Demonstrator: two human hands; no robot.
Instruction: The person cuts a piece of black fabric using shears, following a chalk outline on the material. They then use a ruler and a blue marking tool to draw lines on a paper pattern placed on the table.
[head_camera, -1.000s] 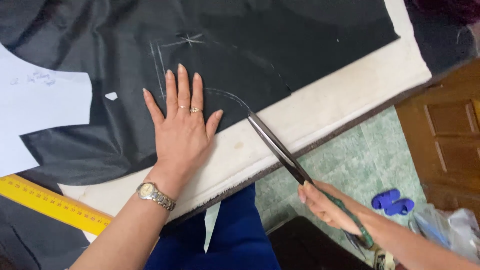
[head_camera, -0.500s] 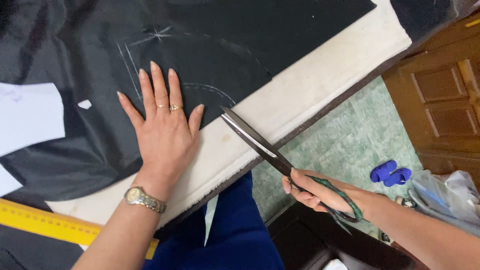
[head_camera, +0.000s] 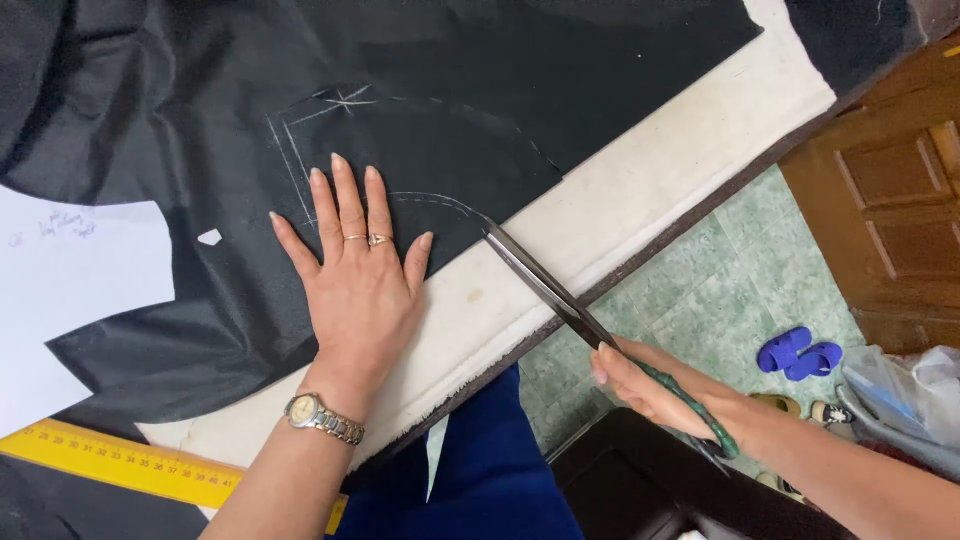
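The black cloth (head_camera: 450, 150) lies spread on the pale worktop (head_camera: 640, 215), its cut edge under the left hand (head_camera: 355, 285), which presses flat with fingers (head_camera: 345, 205) splayed, holding nothing. The right hand (head_camera: 650, 390), wrapped around green handles, holds the scissors (head_camera: 545, 290), blade tips at the cloth's chalked curve just beside the left thumb.
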